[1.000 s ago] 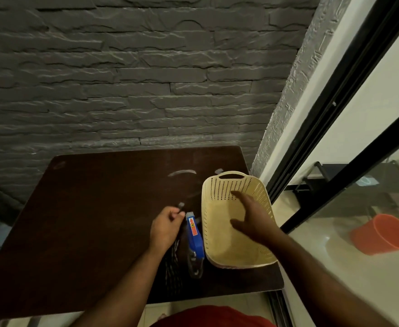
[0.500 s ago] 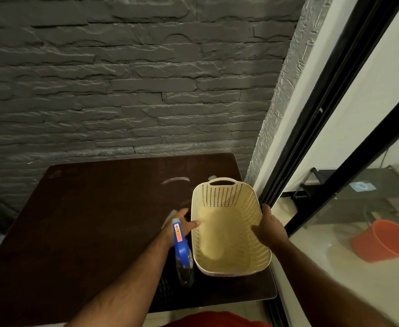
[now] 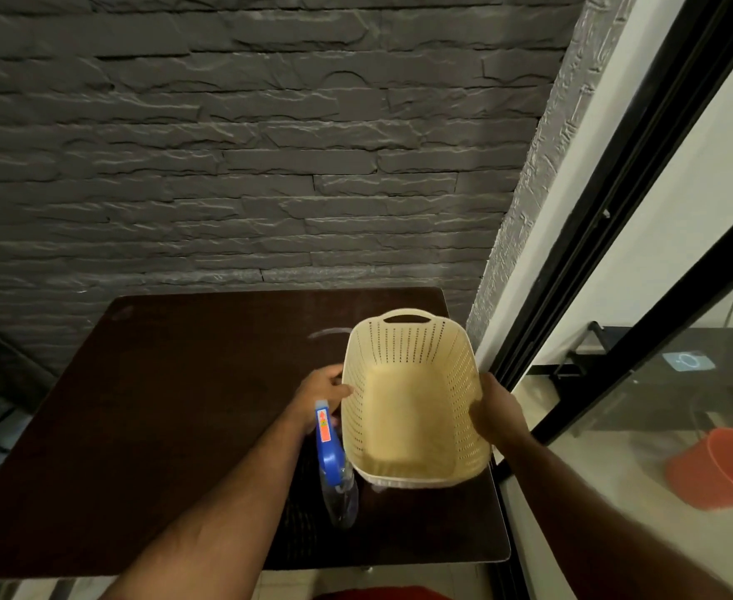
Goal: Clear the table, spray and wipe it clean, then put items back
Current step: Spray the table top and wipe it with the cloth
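Observation:
A cream perforated basket [image 3: 403, 422] with nothing in it is lifted and tilted above the right side of the dark brown table [image 3: 161, 409]. My left hand [image 3: 323, 394] grips its left rim and my right hand [image 3: 492, 409] grips its right rim. A clear spray bottle [image 3: 334, 474] with a blue trigger head stands on the table just left of the basket, beside my left wrist. A dark mesh item [image 3: 302, 513] lies flat under the bottle, mostly covered by my left forearm.
A grey stone wall [image 3: 248, 145] rises right behind the table. A black-framed glass door [image 3: 616, 262] runs along the right edge. Beyond the glass sit an orange bucket [image 3: 720, 469] and a low dark rack [image 3: 659, 374]. A faint white smear [image 3: 328, 334] marks the tabletop.
My right hand moved from inside the basket to its right rim and my left hand took the left rim. The basket rose off the table and tilted toward me.

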Demonstrator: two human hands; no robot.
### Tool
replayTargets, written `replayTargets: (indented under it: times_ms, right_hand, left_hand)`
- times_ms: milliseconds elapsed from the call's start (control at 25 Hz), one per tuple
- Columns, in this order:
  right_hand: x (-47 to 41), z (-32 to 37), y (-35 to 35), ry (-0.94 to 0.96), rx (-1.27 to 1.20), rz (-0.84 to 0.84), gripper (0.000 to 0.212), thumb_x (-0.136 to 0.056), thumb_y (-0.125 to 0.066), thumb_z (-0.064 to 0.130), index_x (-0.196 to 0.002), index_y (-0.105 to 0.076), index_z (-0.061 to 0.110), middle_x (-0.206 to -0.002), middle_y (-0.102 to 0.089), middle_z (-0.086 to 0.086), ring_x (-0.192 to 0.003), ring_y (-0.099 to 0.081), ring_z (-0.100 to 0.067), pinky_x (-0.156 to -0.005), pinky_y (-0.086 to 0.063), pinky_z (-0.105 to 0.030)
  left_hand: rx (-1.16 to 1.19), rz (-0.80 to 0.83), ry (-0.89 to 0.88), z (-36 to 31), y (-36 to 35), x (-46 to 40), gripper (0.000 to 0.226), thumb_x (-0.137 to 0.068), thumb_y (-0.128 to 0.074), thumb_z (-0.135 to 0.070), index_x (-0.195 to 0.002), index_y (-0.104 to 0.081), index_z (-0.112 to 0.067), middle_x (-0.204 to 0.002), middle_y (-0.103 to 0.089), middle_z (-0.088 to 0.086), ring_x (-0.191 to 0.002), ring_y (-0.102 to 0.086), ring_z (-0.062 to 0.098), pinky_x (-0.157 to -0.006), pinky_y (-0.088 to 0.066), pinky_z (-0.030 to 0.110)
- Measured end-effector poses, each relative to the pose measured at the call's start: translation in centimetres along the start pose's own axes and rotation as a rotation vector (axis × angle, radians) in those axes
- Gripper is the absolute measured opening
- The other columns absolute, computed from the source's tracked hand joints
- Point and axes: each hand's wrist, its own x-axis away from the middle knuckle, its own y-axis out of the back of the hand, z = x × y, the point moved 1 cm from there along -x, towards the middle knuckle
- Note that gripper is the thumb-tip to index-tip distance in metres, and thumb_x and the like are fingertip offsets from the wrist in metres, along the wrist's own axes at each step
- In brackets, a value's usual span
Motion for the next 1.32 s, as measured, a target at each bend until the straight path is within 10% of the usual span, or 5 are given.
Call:
replayTargets:
  times_ms: [720, 960, 1320]
  right_hand:
    - [0.9, 25.6, -3.1, 0.209, -0.022, -0.019, 0.037, -0.093, -0.054, 0.019, -0.13, -0.049, 0.016, -0.112, -0.061, -0.007, -0.099, -0.06, -0.025, -0.087, -0.057, -0.05]
    - [2.8, 33.3, -10.7, 0.179, -0.031, 0.022, 0.044, -0.088, -0.062, 0.014, -0.131, -0.05, 0.018, -0.119, -0.063, -0.007, -0.098, -0.062, -0.024, -0.08, -0.058, -0.043]
    - [2.9, 37.7, -16.8, 0.194, 0.026, 0.066, 0.048, -0.088, -0.058, 0.003, -0.133, -0.048, 0.013, -0.114, -0.065, -0.009, -0.093, -0.065, -0.024, -0.079, -0.06, -0.04]
  left_hand:
    - [-0.057, -0.306, -0.185, -3.0, 23.3, 1.3, 0.037, -0.093, -0.055, -0.014, -0.127, -0.057, -0.026, -0.113, -0.066, -0.003, -0.083, -0.063, 0.01, -0.043, -0.045, 0.021]
    - [-0.098, -0.347, -0.171, 1.7, 33.8, 1.1, 0.039, -0.088, -0.058, -0.014, -0.123, -0.062, -0.031, -0.112, -0.069, -0.008, -0.099, -0.064, 0.01, -0.089, -0.054, 0.04]
    - [-0.099, -0.377, -0.121, 6.4, 39.7, -0.3, 0.043, -0.079, -0.055, -0.023, -0.119, -0.062, -0.038, -0.105, -0.07, -0.012, -0.094, -0.066, 0.01, -0.086, -0.055, 0.042]
